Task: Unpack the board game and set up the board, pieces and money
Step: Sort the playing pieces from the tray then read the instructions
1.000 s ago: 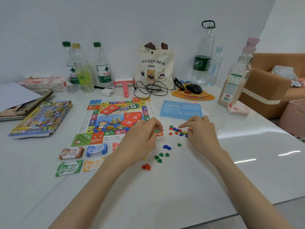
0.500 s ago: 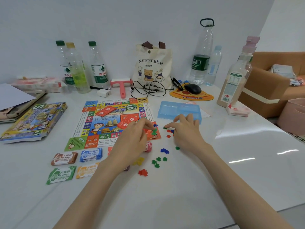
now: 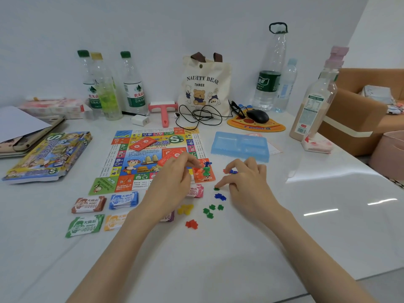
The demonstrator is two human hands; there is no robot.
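Two hands low over table [image 3: 306,215], left hand [image 3: 172,184] curled beside pawns [image 3: 205,170] on corner of game board [image 3: 135,162], grip unclear, right hand [image 3: 249,184] pinching blue piece [image 3: 233,171], forefinger on green piece [image 3: 216,189], blue tray [image 3: 240,147] beyond.

Print that can be read
Tote bag [image 3: 204,84], upper centre: "NAUHTY BEAR THREE"; mouse pad [image 3: 274,127]: "Dominos"; green banknotes [image 3: 85,225], lower left: "MONEY".

White table [image 3: 240,248], glossy. On it:
- game board [image 3: 131,162], flat, centre
- game box [image 3: 48,156], left
- play money [image 3: 88,204] in stacks, two rows just before the board
- loose plastic tokens [image 3: 192,224], four colours, right of the money
- blue tray [image 3: 239,146], right of the board
- bottles [image 3: 133,88], tote bag [image 3: 204,84], lint roller [image 3: 164,110], cable [image 3: 199,117] and mouse pad [image 3: 255,125], along the wall
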